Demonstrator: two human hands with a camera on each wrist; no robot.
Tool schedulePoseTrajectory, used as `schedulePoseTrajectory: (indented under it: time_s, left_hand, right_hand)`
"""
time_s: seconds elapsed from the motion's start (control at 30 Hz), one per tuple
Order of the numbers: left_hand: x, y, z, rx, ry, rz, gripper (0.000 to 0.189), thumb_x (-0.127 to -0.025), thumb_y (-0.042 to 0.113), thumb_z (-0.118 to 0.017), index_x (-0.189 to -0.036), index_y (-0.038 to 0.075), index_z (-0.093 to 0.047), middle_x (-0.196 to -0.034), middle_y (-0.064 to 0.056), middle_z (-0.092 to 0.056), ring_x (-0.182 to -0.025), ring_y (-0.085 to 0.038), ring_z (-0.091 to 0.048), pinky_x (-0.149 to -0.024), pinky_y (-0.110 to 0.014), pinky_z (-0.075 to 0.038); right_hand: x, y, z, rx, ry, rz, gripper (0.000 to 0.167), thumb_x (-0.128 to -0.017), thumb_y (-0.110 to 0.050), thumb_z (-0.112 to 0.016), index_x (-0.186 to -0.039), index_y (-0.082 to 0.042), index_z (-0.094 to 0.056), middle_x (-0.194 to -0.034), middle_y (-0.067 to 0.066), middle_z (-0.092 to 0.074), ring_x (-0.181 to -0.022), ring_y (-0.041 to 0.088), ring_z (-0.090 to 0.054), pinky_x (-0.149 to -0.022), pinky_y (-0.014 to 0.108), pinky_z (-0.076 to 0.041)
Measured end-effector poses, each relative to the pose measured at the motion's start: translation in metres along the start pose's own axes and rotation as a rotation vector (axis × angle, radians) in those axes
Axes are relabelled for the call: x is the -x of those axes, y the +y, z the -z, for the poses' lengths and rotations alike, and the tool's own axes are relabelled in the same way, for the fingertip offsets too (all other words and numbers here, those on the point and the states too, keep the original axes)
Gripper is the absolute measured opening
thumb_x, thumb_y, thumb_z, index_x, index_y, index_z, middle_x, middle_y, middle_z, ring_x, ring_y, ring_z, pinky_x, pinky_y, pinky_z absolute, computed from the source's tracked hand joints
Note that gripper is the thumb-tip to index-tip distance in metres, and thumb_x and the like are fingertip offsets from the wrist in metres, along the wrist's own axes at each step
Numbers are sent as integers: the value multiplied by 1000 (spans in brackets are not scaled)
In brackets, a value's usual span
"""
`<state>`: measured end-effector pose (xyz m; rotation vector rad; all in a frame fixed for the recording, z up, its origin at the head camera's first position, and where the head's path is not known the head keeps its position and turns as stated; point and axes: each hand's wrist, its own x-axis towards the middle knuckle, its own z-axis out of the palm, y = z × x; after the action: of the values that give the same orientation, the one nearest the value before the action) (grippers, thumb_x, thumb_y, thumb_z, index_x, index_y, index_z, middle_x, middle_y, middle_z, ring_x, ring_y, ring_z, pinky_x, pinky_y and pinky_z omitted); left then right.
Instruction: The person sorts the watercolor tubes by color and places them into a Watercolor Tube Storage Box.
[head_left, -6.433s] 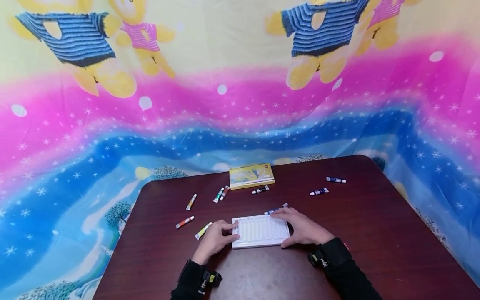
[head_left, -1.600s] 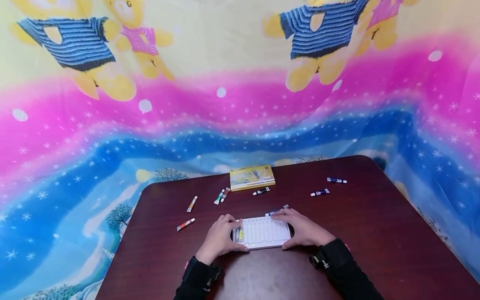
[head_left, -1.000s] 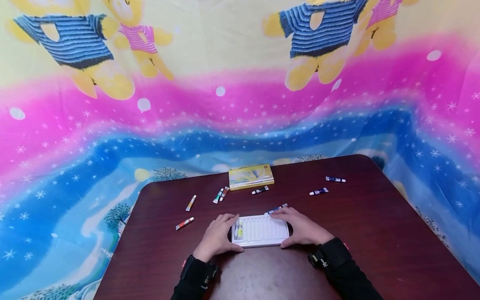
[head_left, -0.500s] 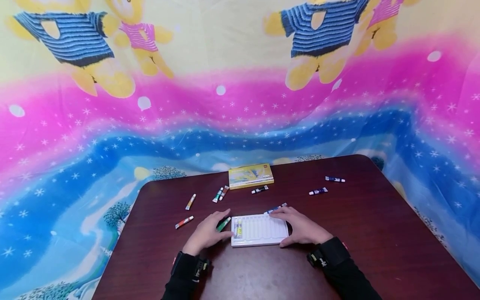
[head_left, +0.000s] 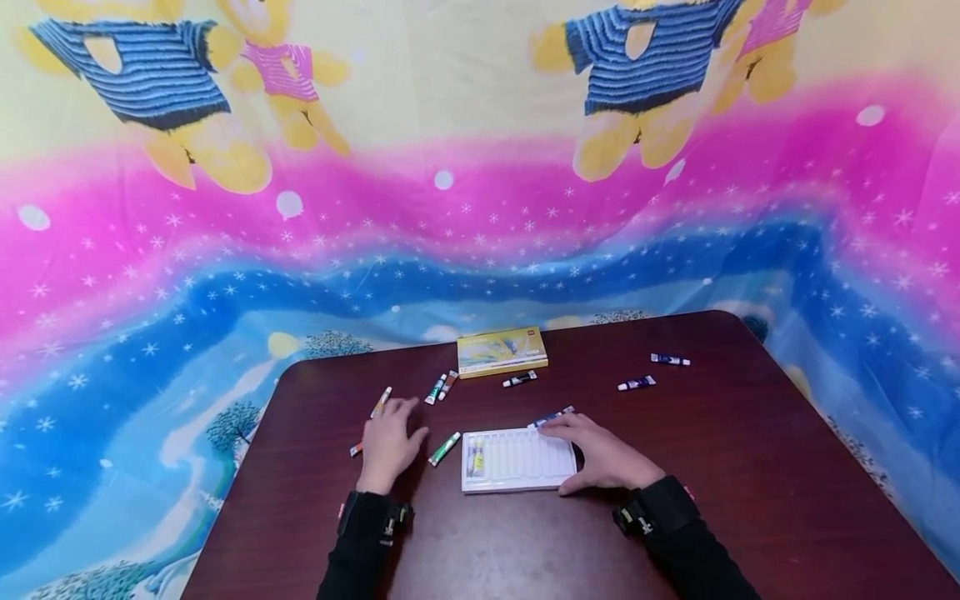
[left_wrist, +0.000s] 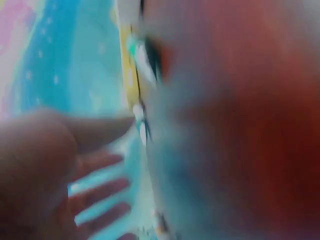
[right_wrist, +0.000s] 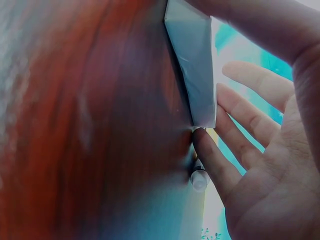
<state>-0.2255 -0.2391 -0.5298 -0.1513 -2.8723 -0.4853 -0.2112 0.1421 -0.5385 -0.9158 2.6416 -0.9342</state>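
A white plastic paint tray (head_left: 525, 460) lies on the table in the head view. Two paint tubes fill its left slots, one of them yellow (head_left: 480, 458). My right hand (head_left: 609, 458) holds the tray's right end, thumb on the near edge and fingers at the far corner, as the tray's side (right_wrist: 195, 65) shows in the right wrist view. My left hand (head_left: 388, 446) holds nothing; its fingers spread over an orange-red paint tube (head_left: 356, 449), partly hidden, and close to an ochre paint tube (head_left: 382, 400). A green paint tube (head_left: 445, 448) lies between hand and tray.
A yellow paint box (head_left: 502, 352) lies at the back. Near it are green (head_left: 436, 389), brown (head_left: 448, 385) and black (head_left: 521, 378) tubes. A blue tube (head_left: 551, 417) touches or nearly touches the tray's far edge. Two dark blue tubes, one nearer (head_left: 636, 382), lie right.
The yellow tube has gone from the table into the tray. My left hand has left the tray's left end and moved left, uncovering the green tube. My right hand stays put.
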Motion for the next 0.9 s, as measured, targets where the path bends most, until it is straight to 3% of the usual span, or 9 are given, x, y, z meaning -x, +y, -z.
schedulePoseTrajectory:
  time_s: [0.1, 0.17, 0.27, 0.37, 0.5, 0.7, 0.9]
  left_hand:
    - [-13, -10, 4, -46, 8, 98, 59, -95, 25, -75, -147, 3, -57, -151, -28, -51, -140, -48, -47, -113, -65, -39]
    - [-17, -16, 7, -86, -45, 155, 59, -98, 25, -72, -148, 0, -54, -154, -30, -46, -141, -49, -46, -116, -64, -36]
    - [-16, -23, 11, -153, -97, 192, 53, -98, 24, -71, -141, -4, -60, -148, -30, -53, -129, -47, -58, -109, -60, -46]
    - [-14, -23, 11, -154, -50, 168, 41, -96, 18, -74, -128, -5, -69, -131, -27, -66, -109, -44, -66, -92, -57, -56]
    - [-14, -21, 10, -89, 52, 139, 25, -93, 8, -75, -114, -4, -77, -108, -24, -74, -90, -41, -70, -76, -54, -60]
    - [-13, -20, 8, -41, 114, 123, 19, -89, -8, -71, -104, -1, -82, -100, -22, -78, -82, -40, -72, -71, -53, -60]
    - [-13, -19, 6, 5, 147, 107, 17, -88, -6, -73, -96, 4, -84, -97, -19, -79, -86, -40, -73, -75, -56, -60]
  right_hand:
    - [-1, -1, 1, 0, 14, -10, 88, -75, -32, -94, -151, -13, -54, -153, 12, -48, -147, 40, -39, -111, 56, -45]
    - [-1, -1, 1, -3, 7, -9, 87, -76, -33, -94, -152, -14, -54, -154, 12, -48, -147, 40, -39, -112, 56, -45]
    - [-1, -2, -1, -15, -14, 2, 87, -78, -35, -92, -152, -14, -53, -154, 13, -47, -148, 41, -37, -113, 56, -43]
    - [0, -2, -2, -16, -7, 0, 87, -77, -35, -93, -152, -15, -53, -154, 12, -48, -148, 41, -37, -113, 57, -44]
    - [1, -2, 0, -18, 9, -8, 87, -77, -33, -93, -152, -14, -54, -154, 12, -48, -149, 42, -36, -113, 57, -44]
    - [0, -1, 0, -17, -2, -14, 87, -77, -35, -93, -152, -15, -53, -154, 12, -48, -149, 41, -36, -113, 57, -43]
    - [1, -1, -1, -18, -1, -20, 88, -76, -35, -93, -152, -15, -54, -154, 12, -48, -148, 40, -37, -113, 57, -43]
